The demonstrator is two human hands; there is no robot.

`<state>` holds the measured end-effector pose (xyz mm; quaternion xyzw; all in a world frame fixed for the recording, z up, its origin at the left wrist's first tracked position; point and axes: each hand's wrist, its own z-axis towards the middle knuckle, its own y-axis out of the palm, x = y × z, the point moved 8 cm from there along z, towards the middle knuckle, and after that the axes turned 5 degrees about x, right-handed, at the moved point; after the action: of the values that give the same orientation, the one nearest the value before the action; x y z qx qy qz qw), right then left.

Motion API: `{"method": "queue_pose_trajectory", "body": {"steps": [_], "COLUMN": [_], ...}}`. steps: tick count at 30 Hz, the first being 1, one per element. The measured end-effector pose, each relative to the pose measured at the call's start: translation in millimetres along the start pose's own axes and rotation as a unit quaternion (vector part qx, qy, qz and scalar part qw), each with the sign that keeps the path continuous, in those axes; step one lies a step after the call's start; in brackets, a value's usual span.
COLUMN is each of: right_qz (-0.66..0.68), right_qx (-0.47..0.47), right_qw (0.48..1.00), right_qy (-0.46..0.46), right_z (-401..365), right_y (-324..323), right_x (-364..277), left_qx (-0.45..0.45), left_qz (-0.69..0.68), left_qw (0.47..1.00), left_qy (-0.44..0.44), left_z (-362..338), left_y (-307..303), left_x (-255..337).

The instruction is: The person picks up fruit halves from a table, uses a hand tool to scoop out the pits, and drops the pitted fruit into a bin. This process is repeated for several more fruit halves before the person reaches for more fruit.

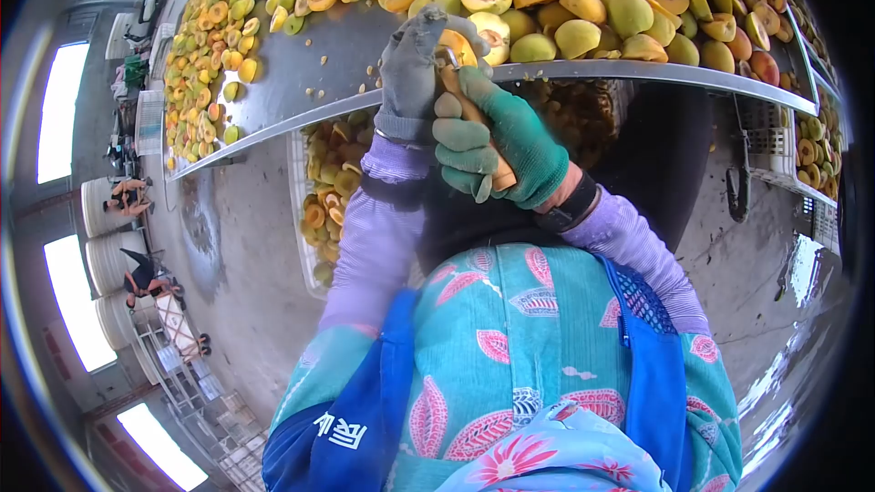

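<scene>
My left hand (pixel 412 68), in a grey glove, is closed around a cut yellow peach half (pixel 460 47) above the near edge of the metal table. My right hand (pixel 506 141), in a green glove with greyish fingertips, grips the wooden handle (pixel 476 120) of a pitting tool. The tool's small metal head (pixel 445 56) is against or right beside the peach half; the exact contact is hidden by the fingers. Just beyond both hands lies a heap of halved peaches (pixel 574 36), some with pits showing.
The metal table (pixel 351 50) has a raised rim and a scatter of loose pits (pixel 314 91). More peach pieces (pixel 210 64) spread to the left. Below the table stands a white crate (pixel 310 210) of peach pieces. White crates (pixel 770 141) stand at right. People (pixel 150 282) are far left.
</scene>
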<state>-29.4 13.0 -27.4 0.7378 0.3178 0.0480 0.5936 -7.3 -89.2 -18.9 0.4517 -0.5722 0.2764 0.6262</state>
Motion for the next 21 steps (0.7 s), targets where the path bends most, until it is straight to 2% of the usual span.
{"method": "queue_pose_trajectory", "body": {"steps": [1,2,3,5,6,7,8,9,10,11,13,14,15,16,17,19,20,21], "right_qz": [0.001,-0.154,-0.106,-0.015,0.125,0.178,0.230,0.285,0.258,0.180,0.016,0.033,0.105,0.174,0.239,0.258,0.271,0.285], "right_qx": [-0.005,0.039,0.014,-0.039,-0.140,-0.171,-0.201,-0.229,-0.300,-0.238,-0.106,-0.121,-0.190,-0.258,-0.322,-0.331,-0.331,-0.331], "right_qw": [1.000,0.986,0.994,0.999,0.979,0.964,0.946,0.923,0.912,0.951,0.993,0.990,0.972,0.943,0.906,0.898,0.893,0.887], "right_qy": [0.000,-0.055,-0.024,0.033,0.086,0.097,0.107,0.118,0.107,0.086,0.040,0.066,0.093,0.116,0.136,0.132,0.139,0.146], "right_z": [-0.7,-0.2,0.1,2.2,0.9,0.2,-1.2,-3.3,-3.3,0.4,-3.2,-6.1,-9.2,-11.4,-17.4,-21.1,-20.8,-20.8], "right_y": [1.4,-6.3,-2.4,6.9,18.9,21.3,24.5,28.5,35.3,26.2,15.6,14.9,23.0,28.7,35.1,37.1,37.7,39.8], "right_x": [3.7,3.1,9.8,13.3,16.8,18.5,19.2,20.5,20.3,27.7,29.6,31.1,34.5,34.6,30.5,22.0,18.1,15.1], "left_qx": [0.006,0.013,0.021,0.074,0.098,0.120,0.087,0.094,0.101,0.108,0.053,0.039,0.024,-0.026,-0.033,-0.046,-0.098,-0.100], "left_qz": [0.021,0.042,0.063,0.135,0.098,0.060,0.016,0.022,0.029,0.034,0.111,0.131,0.151,0.205,0.216,0.238,0.021,-0.195], "left_qw": [1.000,0.999,0.998,0.985,0.989,0.990,0.996,0.995,0.994,0.993,0.986,0.985,0.983,0.971,0.966,0.953,0.993,0.972], "left_qy": [0.002,0.005,0.008,0.077,0.057,0.037,0.023,0.024,0.025,0.026,0.114,0.110,0.105,0.118,0.138,0.180,0.054,-0.082], "left_z": [-2.6,-5.7,-8.6,-17.5,-19.7,-21.5,-17.9,-22.1,-26.4,-30.1,-30.7,-29.5,-30.0,-30.2,-28.7,-25.2,-28.1,-34.7], "left_y": [-1.6,-3.1,-3.8,-1.1,-1.7,-4.9,-8.8,-8.7,-5.5,-5.0,-0.4,-0.8,-0.3,8.5,9.4,15.6,18.8,26.3], "left_x": [2.2,4.7,8.5,28.5,29.4,28.9,21.8,25.3,31.1,34.4,45.9,44.9,44.8,48.5,49.9,56.1,44.5,37.5]}}
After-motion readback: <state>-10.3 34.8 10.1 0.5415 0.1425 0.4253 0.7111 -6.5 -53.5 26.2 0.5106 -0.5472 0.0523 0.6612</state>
